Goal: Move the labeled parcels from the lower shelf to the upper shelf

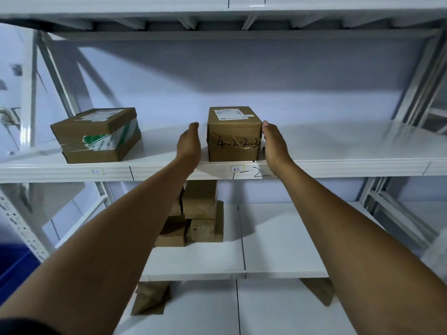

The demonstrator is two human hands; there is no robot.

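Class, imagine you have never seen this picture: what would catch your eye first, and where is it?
First, the small brown parcel marked 4-2-2003, at the front edge of the upper shelf, with the left hand open beside it and the right hand against its other side. Next, the flatter parcel with green tape further left, and the stacked parcels on the shelf below.

Two bare forearms, dark sleeve edge (21,326) (lower left corner)

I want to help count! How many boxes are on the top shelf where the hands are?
2. One parcel with green tape sits at the left of the upper shelf; the parcel marked 4-2-2003 stands in the middle, between the left hand and right hand.
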